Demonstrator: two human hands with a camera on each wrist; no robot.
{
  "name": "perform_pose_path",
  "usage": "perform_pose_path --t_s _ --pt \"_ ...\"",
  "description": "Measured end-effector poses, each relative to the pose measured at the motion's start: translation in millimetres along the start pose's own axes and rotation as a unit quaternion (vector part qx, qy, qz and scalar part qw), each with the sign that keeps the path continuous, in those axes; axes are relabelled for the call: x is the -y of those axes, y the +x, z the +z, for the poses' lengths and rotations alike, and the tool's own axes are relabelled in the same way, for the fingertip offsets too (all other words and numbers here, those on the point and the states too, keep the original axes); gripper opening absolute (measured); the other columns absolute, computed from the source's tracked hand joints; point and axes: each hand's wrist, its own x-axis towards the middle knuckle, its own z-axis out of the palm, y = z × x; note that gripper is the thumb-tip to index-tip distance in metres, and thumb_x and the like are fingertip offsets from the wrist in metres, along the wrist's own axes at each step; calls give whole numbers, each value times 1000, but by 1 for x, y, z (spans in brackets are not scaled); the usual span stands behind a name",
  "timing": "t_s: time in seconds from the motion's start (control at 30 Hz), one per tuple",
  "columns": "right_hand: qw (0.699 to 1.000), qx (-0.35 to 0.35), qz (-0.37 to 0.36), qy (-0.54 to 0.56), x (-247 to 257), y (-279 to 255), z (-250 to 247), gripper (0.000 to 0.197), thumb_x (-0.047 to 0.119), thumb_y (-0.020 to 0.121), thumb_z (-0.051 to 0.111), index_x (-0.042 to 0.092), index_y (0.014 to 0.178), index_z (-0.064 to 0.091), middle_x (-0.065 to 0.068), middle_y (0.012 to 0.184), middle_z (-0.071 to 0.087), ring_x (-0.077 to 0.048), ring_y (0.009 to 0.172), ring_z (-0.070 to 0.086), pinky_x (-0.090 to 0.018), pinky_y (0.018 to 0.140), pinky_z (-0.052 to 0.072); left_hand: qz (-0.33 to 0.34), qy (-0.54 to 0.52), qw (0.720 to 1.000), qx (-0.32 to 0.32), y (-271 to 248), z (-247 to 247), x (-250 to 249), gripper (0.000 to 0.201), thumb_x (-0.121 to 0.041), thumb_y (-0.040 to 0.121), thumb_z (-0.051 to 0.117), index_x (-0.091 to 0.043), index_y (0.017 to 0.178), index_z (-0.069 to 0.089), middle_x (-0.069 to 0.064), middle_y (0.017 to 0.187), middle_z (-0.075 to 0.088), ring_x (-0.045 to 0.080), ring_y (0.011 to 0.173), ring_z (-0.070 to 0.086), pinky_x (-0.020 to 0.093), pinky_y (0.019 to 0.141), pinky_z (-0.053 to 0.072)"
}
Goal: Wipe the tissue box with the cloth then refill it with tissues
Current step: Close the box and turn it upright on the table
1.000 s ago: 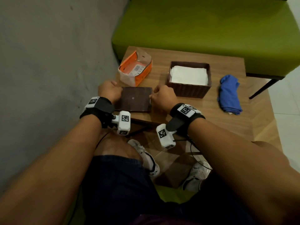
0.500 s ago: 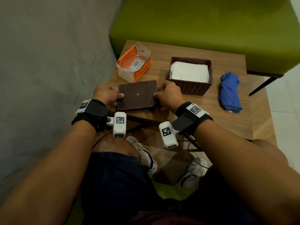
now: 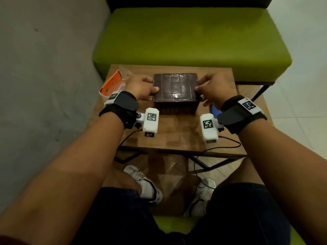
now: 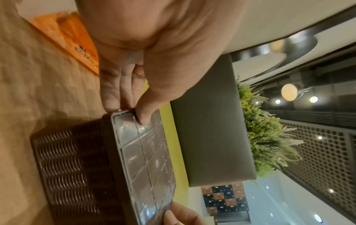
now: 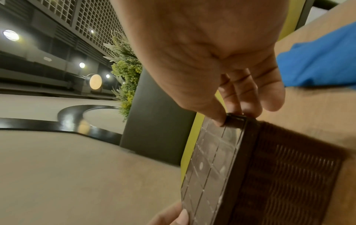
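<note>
A: Where is the tissue box (image 3: 175, 105) sitting for you?

B: It stands on the wooden table (image 3: 177, 137), in front of the green sofa (image 3: 191, 38). The dark gridded lid (image 3: 174, 89) lies on top of the woven box, and you have one hand at each end of it.

A: What is your left hand (image 3: 141, 88) doing?

B: It pinches the lid's left edge: your thumb (image 4: 143, 115) lies on the top face, your fingers (image 4: 113, 94) go down against the rim beneath.

A: And your right hand (image 3: 215, 89)?

B: The same at the right edge. Your thumb (image 5: 210, 112) presses on the lid's corner and your fingers (image 5: 248, 97) curl under the rim.

A: What else is around the tissue box?

B: The orange tissue packet (image 3: 113, 84) lies just left of the box, behind your left hand. The blue cloth (image 5: 318, 60) lies to the box's right, mostly hidden by your right wrist in the head view.
</note>
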Motion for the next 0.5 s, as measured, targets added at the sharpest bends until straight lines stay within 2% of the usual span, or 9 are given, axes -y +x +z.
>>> perform_pose_path --t_s 0.1,0.13,0.27,0.4,0.5 --pt "1000 -3 16 3 -7 13 -6 13 10 100 68 13 107 58 -7 79 64 -19 59 62 -24 37 44 4 25 1000 -2 16 17 -2 20 -5 97 77 -10 113 67 19 120 76 26 91 73 33 67 63" --pt "1000 -5 17 8 -8 16 -6 12 10 100 68 13 107 58 -8 81 65 -19 61 63 -24 37 45 7 32 999 -7 19 20 -2 20 -6 97 77 -8 114 67 20 122 75 28 93 73 34 66 63" --pt "1000 -2 10 19 -7 22 -4 12 10 101 68 14 105 57 -9 87 65 -19 64 63 -23 36 45 0 48 999 -17 25 17 -1 32 -6 95 79 -3 125 67 18 119 76 32 97 79 28 55 62" --pt "1000 6 3 5 -5 22 1 15 10 100 70 13 108 57 -10 87 66 -18 62 64 -23 36 46 -7 52 999 -12 24 11 -1 25 0 97 74 -9 116 62 14 109 72 19 77 70 19 42 55" --pt "1000 3 3 -8 -4 21 3 16 10 99 71 14 107 58 -11 89 67 -18 61 65 -25 38 48 -14 54 998 -14 24 7 0 29 1 96 76 -7 121 63 17 115 73 27 88 73 20 42 55"
